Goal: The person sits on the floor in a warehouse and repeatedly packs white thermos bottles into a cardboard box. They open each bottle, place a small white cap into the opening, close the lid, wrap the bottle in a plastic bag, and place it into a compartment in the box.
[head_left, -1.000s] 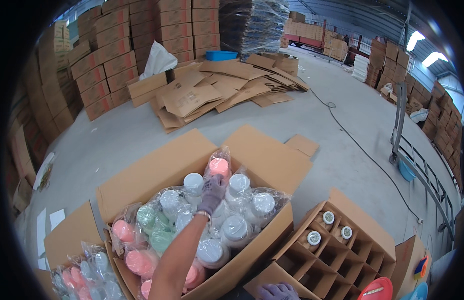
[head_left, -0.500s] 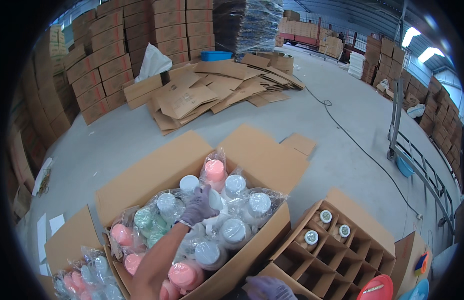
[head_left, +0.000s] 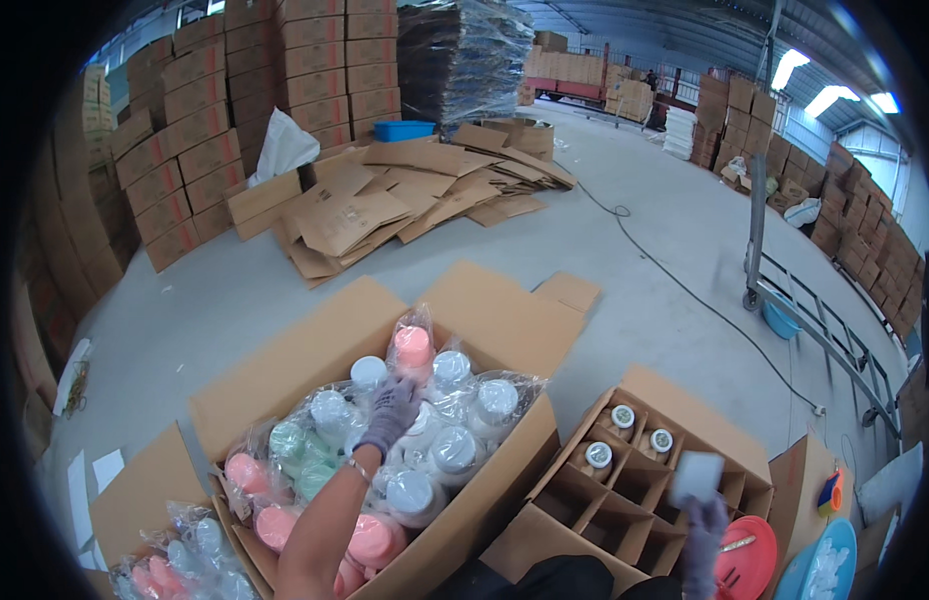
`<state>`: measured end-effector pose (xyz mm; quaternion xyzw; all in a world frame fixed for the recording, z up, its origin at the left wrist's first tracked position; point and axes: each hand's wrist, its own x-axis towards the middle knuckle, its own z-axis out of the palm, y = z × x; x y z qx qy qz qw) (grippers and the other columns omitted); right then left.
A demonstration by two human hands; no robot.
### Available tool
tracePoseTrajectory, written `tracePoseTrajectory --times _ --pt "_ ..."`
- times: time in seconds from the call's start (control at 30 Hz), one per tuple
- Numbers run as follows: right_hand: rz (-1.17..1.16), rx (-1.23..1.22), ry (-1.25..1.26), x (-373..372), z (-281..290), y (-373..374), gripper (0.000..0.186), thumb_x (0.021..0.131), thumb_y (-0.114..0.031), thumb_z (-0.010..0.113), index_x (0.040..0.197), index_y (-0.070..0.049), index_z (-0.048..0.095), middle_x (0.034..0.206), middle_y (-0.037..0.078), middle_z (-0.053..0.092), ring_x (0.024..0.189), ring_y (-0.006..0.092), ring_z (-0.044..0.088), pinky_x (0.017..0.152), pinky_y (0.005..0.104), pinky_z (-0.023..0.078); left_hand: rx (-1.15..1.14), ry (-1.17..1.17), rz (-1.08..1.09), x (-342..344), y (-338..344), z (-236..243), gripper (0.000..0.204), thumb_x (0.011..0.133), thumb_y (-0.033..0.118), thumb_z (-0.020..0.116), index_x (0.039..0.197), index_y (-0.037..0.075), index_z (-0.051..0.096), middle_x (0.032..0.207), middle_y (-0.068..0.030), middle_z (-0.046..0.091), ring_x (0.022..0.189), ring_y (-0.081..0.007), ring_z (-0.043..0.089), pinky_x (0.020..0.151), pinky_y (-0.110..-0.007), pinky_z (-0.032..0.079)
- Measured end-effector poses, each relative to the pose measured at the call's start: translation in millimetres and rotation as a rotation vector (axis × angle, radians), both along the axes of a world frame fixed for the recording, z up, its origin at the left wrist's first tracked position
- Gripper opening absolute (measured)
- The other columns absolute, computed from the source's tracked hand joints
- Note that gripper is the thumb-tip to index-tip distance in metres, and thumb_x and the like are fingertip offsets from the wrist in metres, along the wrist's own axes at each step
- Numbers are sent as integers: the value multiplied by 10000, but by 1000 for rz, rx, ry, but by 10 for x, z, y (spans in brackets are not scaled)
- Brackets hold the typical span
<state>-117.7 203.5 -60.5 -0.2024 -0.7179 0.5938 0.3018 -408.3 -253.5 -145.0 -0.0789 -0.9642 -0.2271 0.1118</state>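
My gloved left hand [head_left: 390, 410] reaches over a carton [head_left: 495, 480] of bagged plastic bottles, fingers bent and slightly apart, touching the bags. Around it are white-capped bottles [head_left: 454, 449], pink ones [head_left: 413, 346] and green ones [head_left: 315, 478]; what lies under my fingers is hard to make out. My gloved right hand [head_left: 703, 530], blurred, grips a translucent white rectangular object [head_left: 697, 478] over a divided box [head_left: 553, 530], which holds three white-lidded bottles [head_left: 622, 417].
A red basin [head_left: 755, 540] and blue basin [head_left: 820, 570] sit at lower right, a smaller bagged carton [head_left: 145, 450] at lower left. Flattened cardboard [head_left: 355, 220], stacked boxes [head_left: 190, 150], a metal trolley [head_left: 757, 240] and a cable [head_left: 685, 285] are beyond.
My right hand has risen and moved right, now with the white rectangular object. My left hand has shifted slightly among the bags. The whole view has shifted a little.
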Motion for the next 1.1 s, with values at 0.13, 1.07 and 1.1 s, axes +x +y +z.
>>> tracePoseTrajectory --times 0.13,1.07,1.1 --pt "-306 1311 -444 1381 -513 1484 531 921 -241 670 1397 -59 521 1210 203 629 1128 328 610 934 423 504 -449 -360 85 48 91 -482 482 797 519 701 1159 201 682 1294 -143 561 1265 -349 481 1001 -593 347" --pt "13 471 147 2298 714 -642 284 753 -78 694 965 -16 516 1164 231 595 1108 377 607 977 480 488 1343 -1106 -855 3566 2612 1085 654 1057 478 337 1433 -46 447 1390 -163 554 1297 -240 525 1138 -372 365" --pt "131 497 88 2307 714 -654 272 752 -56 683 959 -20 511 1158 211 601 1104 373 604 977 481 487 1371 -1149 -934 3513 2604 995 652 1056 476 334 1423 -48 462 1364 -165 578 1283 -240 539 1133 -365 371"
